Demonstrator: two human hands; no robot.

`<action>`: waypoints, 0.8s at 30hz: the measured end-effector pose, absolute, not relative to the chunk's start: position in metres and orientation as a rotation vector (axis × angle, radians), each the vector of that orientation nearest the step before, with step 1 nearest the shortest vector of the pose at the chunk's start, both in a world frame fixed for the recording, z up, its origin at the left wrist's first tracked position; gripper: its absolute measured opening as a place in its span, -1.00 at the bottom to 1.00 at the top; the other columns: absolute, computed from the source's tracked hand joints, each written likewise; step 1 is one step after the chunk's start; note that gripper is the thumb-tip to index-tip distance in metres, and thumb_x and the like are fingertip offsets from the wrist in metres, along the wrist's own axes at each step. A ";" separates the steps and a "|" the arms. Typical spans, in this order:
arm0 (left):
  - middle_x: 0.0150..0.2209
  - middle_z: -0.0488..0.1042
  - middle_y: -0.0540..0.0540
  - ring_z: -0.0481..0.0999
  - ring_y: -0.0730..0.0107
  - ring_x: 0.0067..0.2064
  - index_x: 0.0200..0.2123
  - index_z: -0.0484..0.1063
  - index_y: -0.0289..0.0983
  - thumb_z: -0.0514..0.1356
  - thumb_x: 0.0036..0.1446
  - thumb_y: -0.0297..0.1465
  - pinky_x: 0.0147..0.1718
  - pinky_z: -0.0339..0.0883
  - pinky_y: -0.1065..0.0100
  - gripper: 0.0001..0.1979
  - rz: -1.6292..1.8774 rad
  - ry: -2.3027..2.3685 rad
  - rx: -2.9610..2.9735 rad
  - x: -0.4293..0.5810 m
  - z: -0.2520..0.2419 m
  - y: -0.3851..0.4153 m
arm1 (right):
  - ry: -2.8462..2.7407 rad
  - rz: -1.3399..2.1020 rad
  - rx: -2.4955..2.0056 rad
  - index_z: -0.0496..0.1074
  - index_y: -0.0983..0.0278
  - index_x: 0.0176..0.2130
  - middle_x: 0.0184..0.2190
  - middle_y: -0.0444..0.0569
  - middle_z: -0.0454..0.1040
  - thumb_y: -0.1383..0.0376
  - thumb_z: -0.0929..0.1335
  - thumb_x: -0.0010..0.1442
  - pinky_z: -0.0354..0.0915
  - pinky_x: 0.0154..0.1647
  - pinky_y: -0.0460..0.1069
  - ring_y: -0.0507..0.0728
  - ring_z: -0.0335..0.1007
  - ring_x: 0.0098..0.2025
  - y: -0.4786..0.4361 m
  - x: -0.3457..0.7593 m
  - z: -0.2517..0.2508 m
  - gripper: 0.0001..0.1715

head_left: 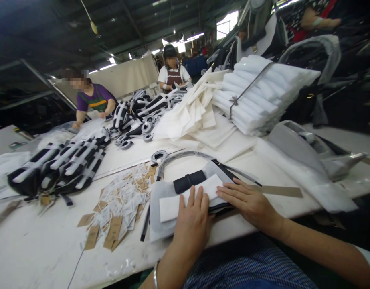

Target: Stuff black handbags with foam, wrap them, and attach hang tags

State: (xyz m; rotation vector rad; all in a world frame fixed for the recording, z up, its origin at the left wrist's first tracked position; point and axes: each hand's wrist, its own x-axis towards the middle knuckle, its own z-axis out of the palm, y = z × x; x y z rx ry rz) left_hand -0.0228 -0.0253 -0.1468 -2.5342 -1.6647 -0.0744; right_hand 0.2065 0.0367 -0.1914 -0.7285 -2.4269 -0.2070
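A black bag [189, 180] lies flat on the table in front of me, its wrapped handle [185, 154] arching away from me. Across it rests a folded white foam sheet [169, 206], over a thinner translucent white sheet [157, 228]. My left hand [193, 218] presses flat on the foam sheet with fingers stretched out. My right hand [251, 202] lies with extended fingers on the right end of the foam and the bag's edge. Neither hand grips anything visible. The bag's near edge is partly hidden under my hands.
Tags with strings [118, 212] lie heaped on the left. Beyond are wrapped black bags [79, 164], coiled straps [147, 127], loose white sheets [187, 120] and a tied foam bundle [257, 92]. A brown strip [282, 191] lies right. Two people work across the table.
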 end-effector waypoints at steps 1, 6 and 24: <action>0.36 0.19 -0.17 0.17 -0.09 0.36 0.31 0.19 -0.18 0.13 0.31 -0.29 0.14 0.31 -0.24 -0.47 -0.084 -1.653 -2.507 -0.021 -0.149 -0.025 | -2.418 -0.199 -0.724 0.30 0.26 0.26 0.18 -0.03 0.44 0.51 0.19 0.36 0.24 0.31 0.24 0.18 0.33 0.23 0.037 0.206 -0.191 -0.46; 0.37 0.17 -0.06 0.17 0.00 0.37 0.37 0.03 0.05 0.12 0.33 -0.37 0.14 0.34 -0.16 -0.39 -0.144 -1.554 -2.415 -0.023 -0.163 -0.027 | -2.336 -0.057 -0.695 0.34 0.19 0.23 0.13 -0.05 0.49 0.45 0.27 0.34 0.18 0.35 0.25 0.18 0.33 0.23 0.028 0.218 -0.175 -0.50; 0.36 0.17 -0.07 0.23 0.15 0.34 0.37 0.08 -0.19 -0.02 0.32 -0.56 0.19 0.30 0.00 -0.43 -0.311 -1.336 -2.389 -0.036 -0.179 -0.029 | -1.568 1.619 -1.247 0.54 0.29 -0.02 -0.19 0.03 0.60 0.06 0.44 0.15 0.42 -0.06 0.14 0.21 0.51 -0.15 0.019 0.231 -0.152 -0.51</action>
